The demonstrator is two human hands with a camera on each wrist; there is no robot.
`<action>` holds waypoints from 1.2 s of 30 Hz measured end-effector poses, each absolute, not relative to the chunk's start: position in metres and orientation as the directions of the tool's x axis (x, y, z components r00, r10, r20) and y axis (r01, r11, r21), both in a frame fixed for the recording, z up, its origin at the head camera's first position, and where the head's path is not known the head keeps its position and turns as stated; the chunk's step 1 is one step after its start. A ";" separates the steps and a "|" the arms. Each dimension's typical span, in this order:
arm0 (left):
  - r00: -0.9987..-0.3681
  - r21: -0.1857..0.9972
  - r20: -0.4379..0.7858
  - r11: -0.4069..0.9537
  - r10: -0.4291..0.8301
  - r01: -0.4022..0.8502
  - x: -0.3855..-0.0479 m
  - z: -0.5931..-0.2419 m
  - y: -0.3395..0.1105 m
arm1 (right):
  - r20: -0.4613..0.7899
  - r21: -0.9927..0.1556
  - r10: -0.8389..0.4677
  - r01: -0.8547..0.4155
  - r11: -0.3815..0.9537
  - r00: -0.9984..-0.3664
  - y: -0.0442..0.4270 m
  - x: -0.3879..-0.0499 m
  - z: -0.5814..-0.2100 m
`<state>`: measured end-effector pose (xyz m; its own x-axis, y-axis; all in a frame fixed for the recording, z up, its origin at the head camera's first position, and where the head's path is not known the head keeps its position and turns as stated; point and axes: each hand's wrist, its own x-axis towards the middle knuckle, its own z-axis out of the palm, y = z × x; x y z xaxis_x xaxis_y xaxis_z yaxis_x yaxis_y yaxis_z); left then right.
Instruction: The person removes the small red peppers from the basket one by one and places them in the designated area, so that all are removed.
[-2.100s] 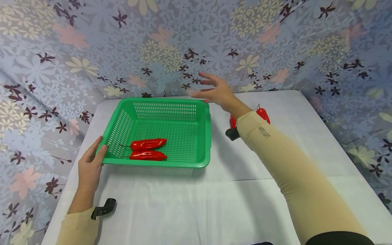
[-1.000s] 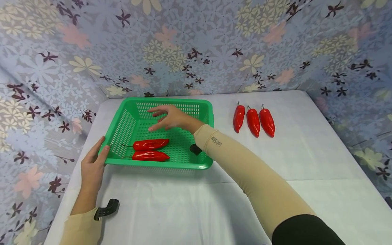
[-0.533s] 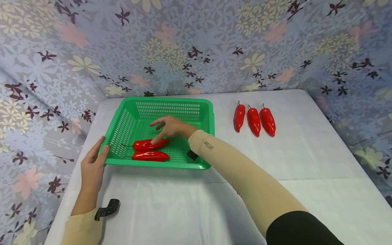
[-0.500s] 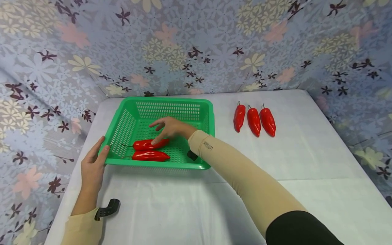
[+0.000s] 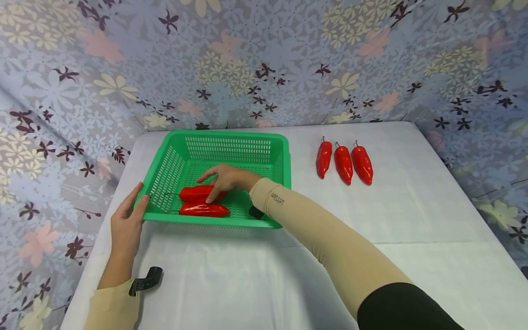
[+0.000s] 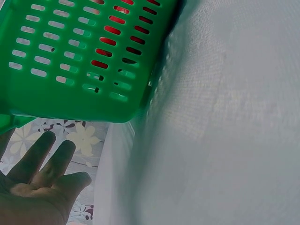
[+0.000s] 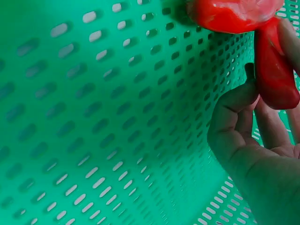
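Two red peppers lie side by side in a green basket (image 5: 227, 134). My right hand (image 5: 232, 178) grips the farther pepper (image 5: 193, 194), its thumb on the near side; the nearer pepper (image 5: 204, 210) lies along the front wall. The right wrist view shows the fingers of my right hand (image 7: 255, 152) around one pepper (image 7: 275, 75), beside another (image 7: 234, 14). With the thumb over the rim, my left hand (image 5: 125, 227) holds the basket's front left corner. Spread fingers of my left hand (image 6: 44, 187) show below the basket (image 6: 56, 101) in the left wrist view.
Three more red peppers, the left (image 5: 323, 159), middle (image 5: 343, 165) and right (image 5: 362, 166), lie in a row to the right of the basket. A white cloth (image 5: 231, 279) covers the table, and a flowered curtain (image 5: 288, 59) hangs behind it.
My right hand came left from over the table beyond the basket, went down into it and closed on the farther pepper. My left hand stays on the basket's corner.
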<state>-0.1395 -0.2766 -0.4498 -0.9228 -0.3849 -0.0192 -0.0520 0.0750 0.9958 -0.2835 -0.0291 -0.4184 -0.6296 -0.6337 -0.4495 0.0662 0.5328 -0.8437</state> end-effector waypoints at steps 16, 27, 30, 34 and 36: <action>-0.921 0.997 -0.034 0.048 -0.387 -0.057 -0.140 -0.447 -0.275 | -0.442 -0.836 -0.620 0.046 0.547 -0.648 -0.030 -0.283 -0.417; -0.922 0.998 -0.033 0.036 -0.386 -0.051 -0.140 -0.451 -0.275 | -0.428 -0.870 -0.596 0.132 0.474 -0.680 -0.027 -0.288 -0.401; -0.921 0.998 -0.032 0.038 -0.387 -0.051 -0.140 -0.450 -0.274 | -0.386 -0.904 -0.570 0.174 0.391 -0.726 -0.027 -0.290 -0.387; -0.921 0.998 -0.033 0.033 -0.389 -0.049 -0.140 -0.449 -0.274 | -0.311 -0.941 -0.532 0.175 0.291 -0.788 -0.028 -0.292 -0.369; -0.920 0.999 -0.034 0.025 -0.389 -0.047 -0.140 -0.449 -0.275 | -0.288 -0.949 -0.504 0.173 0.262 -0.814 -0.027 -0.293 -0.363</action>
